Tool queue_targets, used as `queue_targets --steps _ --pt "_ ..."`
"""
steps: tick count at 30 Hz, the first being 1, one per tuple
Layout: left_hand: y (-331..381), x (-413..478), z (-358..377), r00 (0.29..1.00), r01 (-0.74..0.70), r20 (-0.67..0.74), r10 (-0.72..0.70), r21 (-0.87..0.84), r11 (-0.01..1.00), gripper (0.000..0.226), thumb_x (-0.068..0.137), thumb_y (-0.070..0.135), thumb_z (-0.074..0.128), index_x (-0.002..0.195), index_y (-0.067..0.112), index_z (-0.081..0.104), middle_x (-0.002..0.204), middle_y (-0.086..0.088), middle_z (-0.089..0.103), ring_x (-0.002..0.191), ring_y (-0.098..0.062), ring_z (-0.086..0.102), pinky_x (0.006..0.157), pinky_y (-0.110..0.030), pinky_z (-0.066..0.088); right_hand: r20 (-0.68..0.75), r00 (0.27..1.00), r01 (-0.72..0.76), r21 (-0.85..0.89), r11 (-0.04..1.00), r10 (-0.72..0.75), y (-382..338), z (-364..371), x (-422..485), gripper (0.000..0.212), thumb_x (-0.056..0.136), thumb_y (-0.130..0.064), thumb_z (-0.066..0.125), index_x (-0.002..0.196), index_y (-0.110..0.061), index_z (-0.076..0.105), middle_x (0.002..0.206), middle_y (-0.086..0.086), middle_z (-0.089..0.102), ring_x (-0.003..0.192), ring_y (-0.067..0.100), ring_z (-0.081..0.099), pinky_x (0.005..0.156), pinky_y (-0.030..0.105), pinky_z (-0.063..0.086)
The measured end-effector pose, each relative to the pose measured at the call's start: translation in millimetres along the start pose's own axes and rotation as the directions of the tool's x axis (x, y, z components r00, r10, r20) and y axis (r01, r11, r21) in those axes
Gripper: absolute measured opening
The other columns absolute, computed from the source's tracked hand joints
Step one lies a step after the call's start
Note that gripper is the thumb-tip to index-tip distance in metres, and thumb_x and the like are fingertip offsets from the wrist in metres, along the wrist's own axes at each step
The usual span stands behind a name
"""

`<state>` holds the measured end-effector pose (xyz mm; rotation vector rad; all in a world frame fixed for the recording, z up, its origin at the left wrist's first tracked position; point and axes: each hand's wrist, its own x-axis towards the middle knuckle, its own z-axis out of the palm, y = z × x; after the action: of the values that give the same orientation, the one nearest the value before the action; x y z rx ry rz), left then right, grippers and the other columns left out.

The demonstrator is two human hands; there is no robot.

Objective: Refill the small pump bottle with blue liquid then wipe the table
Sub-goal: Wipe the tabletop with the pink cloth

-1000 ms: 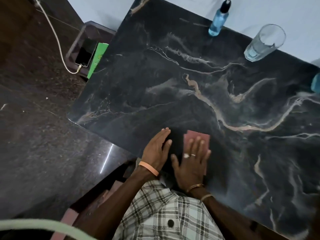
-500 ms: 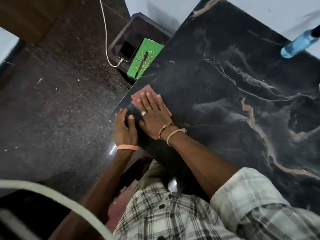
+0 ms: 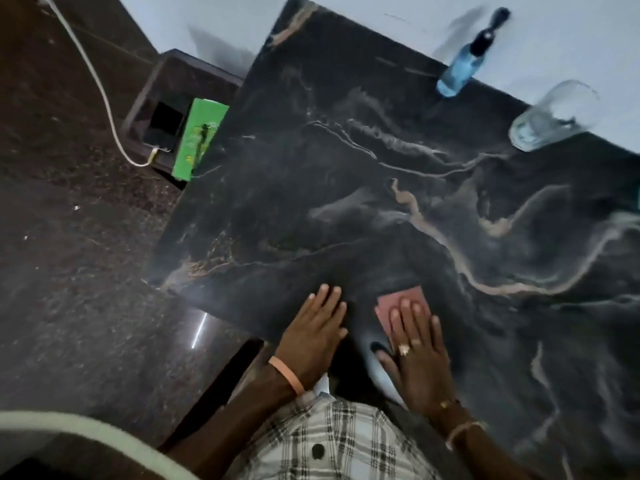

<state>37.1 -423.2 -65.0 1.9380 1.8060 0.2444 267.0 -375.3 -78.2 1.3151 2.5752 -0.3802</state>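
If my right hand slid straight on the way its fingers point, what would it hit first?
Probably nothing: the right hand faces bare table; the pump bottle stands right of that line.

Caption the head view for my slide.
Right hand presses a reddish cloth on the marble table, left hand flat alongside; pump bottle and glass beyond.

Blk veined table [image 3: 346, 140], pink cloth [image 3: 398, 303], blue bottle [image 3: 455, 76]

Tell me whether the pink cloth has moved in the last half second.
Yes. Half a second ago the pink cloth lay at the table corner by the green box; now the right hand presses it farther right along the near edge.
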Motion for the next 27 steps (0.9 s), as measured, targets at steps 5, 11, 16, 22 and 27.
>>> queue_targets --steps 5,11,16,22,27 --pt "44 22 7 0.994 0.083 0.08 -0.077 -0.069 0.994 0.048 0.096 0.017 0.062 0.138 -0.003 0.051 0.151 -0.022 0.041 0.143 -0.04 0.034 0.118 -0.05 0.022 -0.085 0.995 0.051 0.016 0.999 -0.049 -57 10 21 0.068 0.095 -0.04 0.042 0.155 -0.013 0.024 0.164 0.014 0.008 0.151 0.033 0.0 0.12 0.055 0.008" --pt "119 35 43 0.973 -0.171 0.153 0.172 -0.017 0.985 0.049 0.106 0.027 0.042 0.149 0.003 0.038 0.161 -0.014 0.024 0.152 -0.03 0.017 0.123 -0.036 0.006 -0.198 0.957 -0.225 -0.035 0.974 0.214 97 20 -85 0.061 0.094 -0.028 0.044 0.151 -0.009 0.034 0.159 0.014 0.027 0.146 0.034 0.028 0.114 0.057 0.025" --pt "171 47 81 0.938 -0.259 0.251 0.239 0.048 0.965 0.055 0.107 0.032 0.032 0.155 0.008 0.024 0.166 -0.009 0.011 0.154 -0.025 0.004 0.123 -0.034 -0.001 -0.091 0.534 -0.792 0.292 0.535 0.84 131 19 -145 0.063 0.098 -0.034 0.024 0.153 -0.004 0.023 0.161 0.019 0.018 0.149 0.038 0.014 0.116 0.063 0.014" --pt "204 50 103 0.89 -0.35 0.356 0.284 0.134 0.927 0.054 0.108 0.03 0.028 0.157 0.008 0.018 0.167 -0.011 0.005 0.154 -0.028 -0.002 0.121 -0.035 -0.008 -0.135 0.971 -0.201 -0.035 0.979 0.195 129 44 -160 0.062 0.099 -0.033 0.03 0.154 -0.009 0.015 0.161 0.014 0.012 0.148 0.035 0.019 0.117 0.057 0.017" --pt "214 61 100 0.888 -0.341 0.371 0.272 0.134 0.931 0.055 0.108 0.031 0.029 0.157 0.009 0.017 0.167 -0.01 0.005 0.154 -0.026 -0.002 0.121 -0.033 -0.007 -0.069 0.495 -0.813 0.316 0.489 0.866 178 21 -163 0.067 0.099 -0.042 0.017 0.156 -0.009 0.014 0.164 0.013 0.007 0.151 0.032 0.004 0.119 0.056 0.005"
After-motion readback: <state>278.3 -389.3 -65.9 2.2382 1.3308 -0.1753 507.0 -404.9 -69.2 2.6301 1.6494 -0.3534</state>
